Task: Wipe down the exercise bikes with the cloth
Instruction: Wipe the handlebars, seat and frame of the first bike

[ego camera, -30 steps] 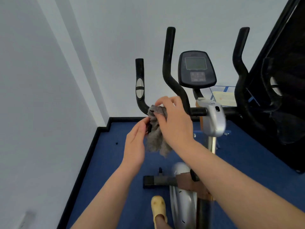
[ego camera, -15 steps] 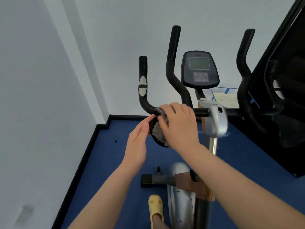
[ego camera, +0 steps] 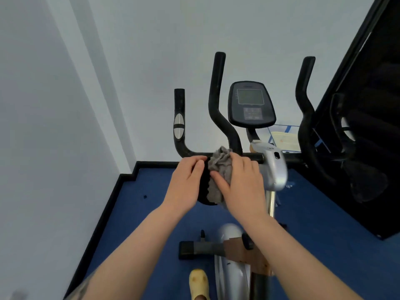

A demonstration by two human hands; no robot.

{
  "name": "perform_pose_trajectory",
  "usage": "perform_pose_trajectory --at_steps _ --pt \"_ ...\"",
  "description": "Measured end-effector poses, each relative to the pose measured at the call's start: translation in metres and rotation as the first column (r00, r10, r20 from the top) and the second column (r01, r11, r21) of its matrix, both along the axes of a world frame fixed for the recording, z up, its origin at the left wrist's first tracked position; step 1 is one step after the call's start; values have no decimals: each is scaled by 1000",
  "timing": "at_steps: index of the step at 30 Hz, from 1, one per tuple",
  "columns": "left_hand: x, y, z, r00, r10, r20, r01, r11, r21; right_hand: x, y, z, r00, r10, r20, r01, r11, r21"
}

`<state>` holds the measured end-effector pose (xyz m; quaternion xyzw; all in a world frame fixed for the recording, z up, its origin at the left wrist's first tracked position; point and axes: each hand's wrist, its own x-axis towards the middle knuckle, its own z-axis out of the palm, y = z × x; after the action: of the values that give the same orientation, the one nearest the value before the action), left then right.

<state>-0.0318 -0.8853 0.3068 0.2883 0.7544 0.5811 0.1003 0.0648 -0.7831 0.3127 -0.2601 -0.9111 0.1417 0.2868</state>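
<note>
The cloth (ego camera: 219, 169) is lying bunched on the handlebar (ego camera: 218, 109) of the exercise bike (ego camera: 273, 169), sitting between the left hand (ego camera: 186, 187) and the right hand (ego camera: 242, 182). The console (ego camera: 251, 105) is standing behind the hands, to their right. A foot in a shoe (ego camera: 198, 283) is resting on the floor (ego camera: 138, 224) below, left of the bike's frame.

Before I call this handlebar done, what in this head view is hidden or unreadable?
- Handlebar under the cloth: covered by cloth, right hand and left hand, so cleanliness unknown.
- Console screen: markings too small to read.
- Black machine at right: cut off by the frame edge.
</note>
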Motion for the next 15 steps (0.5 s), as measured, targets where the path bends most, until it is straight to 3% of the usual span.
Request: perform_pose_trajectory --at_steps 3,7,10,12,14,15 --pt "-4 11 6 998 -38 -41 36 998 -51 -19 11 11 997 21 78 -8 987 -162" --pt "-10 18 6 990 -45 -132 32 994 -101 2 1 0 998 -18 -65 -5 941 -339" --pt "-16 22 7 982 -61 -177 33 987 -159 6 4 0 997 20 -72 -51 887 -459" --pt "-19 25 8 981 -67 -183 32 982 -184 2 17 12 994 24 -103 -84 778 -623" --pt "-20 25 6 981 -37 -192 1 983 -184 6 30 23 966 -64 -250 -156 625 -764" --pt "-18 24 4 983 -1 -182 -27 988 -152 10 38 27 944 -110 -310 -182 610 -771"
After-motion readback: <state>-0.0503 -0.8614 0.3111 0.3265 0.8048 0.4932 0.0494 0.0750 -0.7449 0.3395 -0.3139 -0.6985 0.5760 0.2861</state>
